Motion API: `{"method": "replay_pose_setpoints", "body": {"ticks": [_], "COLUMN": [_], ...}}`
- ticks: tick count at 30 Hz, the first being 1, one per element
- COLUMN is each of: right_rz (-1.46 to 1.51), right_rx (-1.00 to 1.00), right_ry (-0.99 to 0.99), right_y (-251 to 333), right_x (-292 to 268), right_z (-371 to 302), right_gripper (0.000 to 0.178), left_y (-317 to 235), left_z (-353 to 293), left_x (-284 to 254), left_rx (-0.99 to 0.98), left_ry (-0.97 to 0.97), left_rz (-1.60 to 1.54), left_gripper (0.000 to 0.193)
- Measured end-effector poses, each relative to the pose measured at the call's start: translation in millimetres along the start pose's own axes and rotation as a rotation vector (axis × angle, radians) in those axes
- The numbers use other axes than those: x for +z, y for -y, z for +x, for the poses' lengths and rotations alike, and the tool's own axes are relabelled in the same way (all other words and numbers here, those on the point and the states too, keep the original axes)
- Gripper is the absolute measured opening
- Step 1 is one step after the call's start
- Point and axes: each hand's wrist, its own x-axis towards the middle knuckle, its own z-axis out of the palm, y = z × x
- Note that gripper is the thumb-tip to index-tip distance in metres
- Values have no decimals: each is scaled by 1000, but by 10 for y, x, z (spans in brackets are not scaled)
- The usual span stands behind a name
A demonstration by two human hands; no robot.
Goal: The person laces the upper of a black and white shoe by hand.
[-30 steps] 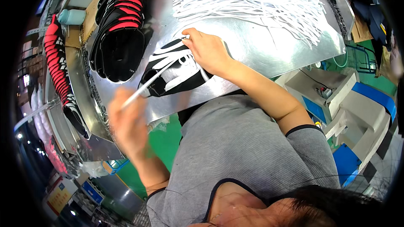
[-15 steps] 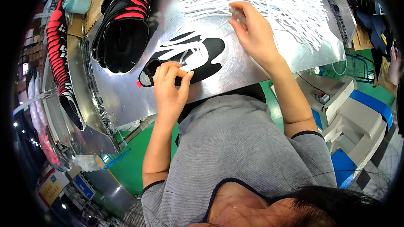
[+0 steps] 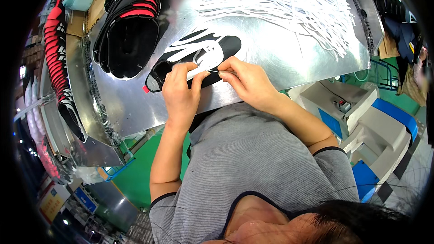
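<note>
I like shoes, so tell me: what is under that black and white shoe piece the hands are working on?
The shoe piece lies flat on a shiny metal table. The left hand and right hand cover its near edge, so that part stays hidden.

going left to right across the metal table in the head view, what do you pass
row of red and black shoe uppers → stack of black and red uppers → left hand → right hand → pile of white laces
</note>
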Motion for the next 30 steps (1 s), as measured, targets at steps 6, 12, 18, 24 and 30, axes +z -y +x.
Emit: {"method": "replay_pose_setpoints", "body": {"ticks": [6,12,18,24,30], "right_rz": [-70,-41,16,63,-42], "right_rx": [-29,5,51,61,151], "right_ry": [-4,41,18,-95,82], "right_y": [-30,-28,20,-41,-51], "right_x": [38,-19,34,396,291], "right_z": [49,81,98,168,273], "right_gripper": [13,12,12,13,15], "left_y": [25,49,92,85,151], "left_z": [21,32,28,26,23], "left_x": [8,-3,15,-58,-73], "left_rx": [-15,-31,-4,14,57], "left_ry": [-23,-5,2,75,113], "left_rz": [-49,-93,-152,-207,-222], "left_gripper": [26,26,24,17,17]}}
